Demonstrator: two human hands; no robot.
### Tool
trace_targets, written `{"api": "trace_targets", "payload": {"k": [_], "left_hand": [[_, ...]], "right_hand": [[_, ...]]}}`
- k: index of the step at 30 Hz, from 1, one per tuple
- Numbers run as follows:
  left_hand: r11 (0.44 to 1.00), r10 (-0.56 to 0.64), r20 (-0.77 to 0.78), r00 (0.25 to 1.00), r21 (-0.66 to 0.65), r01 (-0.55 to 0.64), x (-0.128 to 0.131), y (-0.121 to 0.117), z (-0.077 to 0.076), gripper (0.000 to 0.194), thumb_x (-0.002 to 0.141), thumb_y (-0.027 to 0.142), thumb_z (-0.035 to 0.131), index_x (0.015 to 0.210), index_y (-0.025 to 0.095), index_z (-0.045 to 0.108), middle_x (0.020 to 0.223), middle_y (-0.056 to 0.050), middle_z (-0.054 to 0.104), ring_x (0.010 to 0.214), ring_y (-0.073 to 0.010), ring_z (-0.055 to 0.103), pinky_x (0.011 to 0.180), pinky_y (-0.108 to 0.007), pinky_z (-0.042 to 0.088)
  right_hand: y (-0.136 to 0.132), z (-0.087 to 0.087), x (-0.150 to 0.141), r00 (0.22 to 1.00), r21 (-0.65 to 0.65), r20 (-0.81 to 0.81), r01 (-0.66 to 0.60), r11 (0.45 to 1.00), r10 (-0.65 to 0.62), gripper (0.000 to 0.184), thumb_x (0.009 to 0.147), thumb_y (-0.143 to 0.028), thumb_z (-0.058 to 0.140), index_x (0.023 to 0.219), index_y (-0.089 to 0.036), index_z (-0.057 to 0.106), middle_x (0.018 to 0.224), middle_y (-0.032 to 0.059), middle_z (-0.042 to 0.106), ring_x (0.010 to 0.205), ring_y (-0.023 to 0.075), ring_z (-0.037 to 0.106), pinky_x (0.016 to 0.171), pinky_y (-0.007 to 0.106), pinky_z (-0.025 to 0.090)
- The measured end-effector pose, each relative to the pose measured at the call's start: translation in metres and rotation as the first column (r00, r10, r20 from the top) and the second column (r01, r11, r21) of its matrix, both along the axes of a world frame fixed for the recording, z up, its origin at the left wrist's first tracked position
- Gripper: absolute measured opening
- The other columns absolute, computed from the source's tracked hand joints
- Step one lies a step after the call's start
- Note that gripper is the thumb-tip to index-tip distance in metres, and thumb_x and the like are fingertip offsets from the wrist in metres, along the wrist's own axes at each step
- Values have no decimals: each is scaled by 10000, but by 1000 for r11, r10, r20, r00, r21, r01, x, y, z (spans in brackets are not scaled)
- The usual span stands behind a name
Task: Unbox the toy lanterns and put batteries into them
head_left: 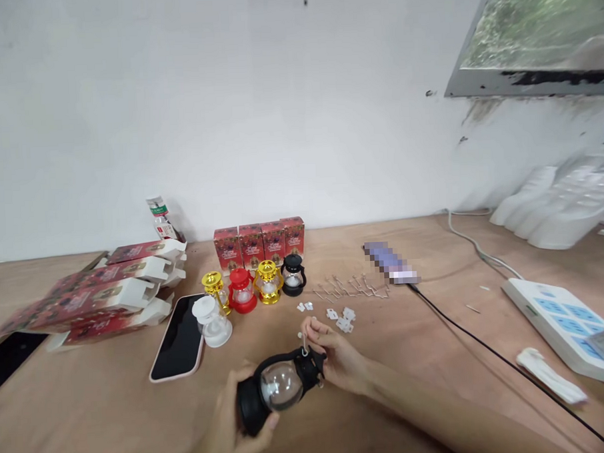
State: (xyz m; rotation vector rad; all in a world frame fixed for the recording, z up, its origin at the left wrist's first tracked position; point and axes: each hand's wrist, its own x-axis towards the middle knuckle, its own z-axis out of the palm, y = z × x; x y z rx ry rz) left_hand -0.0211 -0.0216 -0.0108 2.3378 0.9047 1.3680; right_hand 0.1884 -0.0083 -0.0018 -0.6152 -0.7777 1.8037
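A black mini lantern (282, 387) with a clear globe lies tilted between my hands. My left hand (225, 417), slightly blurred, is wrapped round its base. Up at the lantern's top, the fingers of my right hand (335, 355) pinch a thin wire hook (304, 345) that hangs by the cap. Behind stand more lanterns: a white one (213, 326), a gold one (214, 288), a red one (243, 292), another gold one (268, 285) and a black one (293, 278). Several bent wire hooks (352, 288) and small white plastic pieces (344, 322) lie loose on the table.
Red Christmas boxes (251, 247) stand by the wall. Open red cartons (119, 294) are piled left, near a phone (177, 342) and a small bottle (162, 219). Rightward lie a blurred-out phone (391, 262), a black cable (466, 329), a white power strip (561, 325) and a white strip (551, 376).
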Motion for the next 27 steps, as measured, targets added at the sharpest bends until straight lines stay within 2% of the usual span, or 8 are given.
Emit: {"api": "trace_targets", "payload": {"k": [7, 10, 11, 13, 15, 20, 24, 27], "left_hand": [[988, 154, -60, 986, -18, -155, 1, -3, 5, 258, 734, 335, 601, 930, 193, 509, 759, -33, 689, 633, -191, 688, 537, -253, 556], [991, 132, -30, 991, 33, -131, 1, -2, 5, 254, 753, 311, 580, 967, 197, 503, 780, -32, 664, 657, -184, 675, 569, -263, 554], [993, 112, -15, 994, 50, -111, 1, -2, 7, 254, 754, 290, 576, 979, 201, 499, 786, -32, 653, 669, -183, 669, 579, -267, 552], [993, 74, 23, 997, 90, -75, 3, -3, 10, 285, 735, 255, 582, 1001, 210, 489, 790, -28, 628, 683, -184, 652, 586, -276, 548], [991, 43, 78, 996, 120, -53, 5, -4, 10, 351, 698, 240, 599, 1025, 216, 472, 784, -21, 599, 675, -183, 632, 564, -279, 541], [994, -24, 133, 991, 108, 9, -2, -5, -8, 471, 635, 179, 636, 1061, 245, 448, 742, 10, 531, 585, -155, 555, 480, -273, 492], [983, 24, 129, 991, 175, -47, -12, -3, -23, 499, 641, 207, 670, 1102, 266, 489, 809, -18, 518, 678, -179, 550, 544, -306, 495], [972, 53, 112, 992, 220, -77, -14, -1, -22, 433, 689, 230, 645, 1102, 268, 521, 951, -60, 565, 829, -217, 582, 655, -344, 508]], "right_hand": [[-12, 7, -1, 989, 43, 126, 75, 996, -80, 436, 648, -510, 759, 655, -196, 457, 417, -120, 281, 401, 41, 159, 411, 173, 198], [-8, 18, 17, 928, 184, 255, 231, 956, -273, 381, 730, -540, 676, 697, -205, 496, 444, -102, 322, 403, 61, 265, 422, 191, 265], [-2, 24, 28, 870, 261, 305, 315, 913, -387, 357, 767, -545, 633, 725, -212, 510, 466, -88, 363, 421, 76, 328, 438, 204, 303], [19, 34, 57, 647, 507, 365, 464, 726, -669, 364, 814, -571, 544, 718, -222, 504, 549, -46, 468, 515, 111, 457, 526, 243, 400], [46, 42, 87, 301, 758, 477, 334, 560, -826, 420, 879, -594, 371, 750, -225, 523, 689, 12, 569, 677, 155, 555, 667, 297, 459], [99, 38, 125, 116, 732, 671, 49, 679, -732, 262, 836, -412, 528, 729, -190, 618, 771, 62, 680, 758, 202, 604, 724, 324, 460], [110, 25, 126, -34, 632, 765, -145, 761, -643, 152, 797, -231, 579, 693, -174, 674, 746, 77, 702, 702, 205, 614, 684, 303, 445], [109, 19, 125, -122, 578, 778, -248, 778, -617, 147, 810, -193, 570, 737, -168, 696, 825, 87, 708, 747, 207, 628, 692, 286, 438]]}}
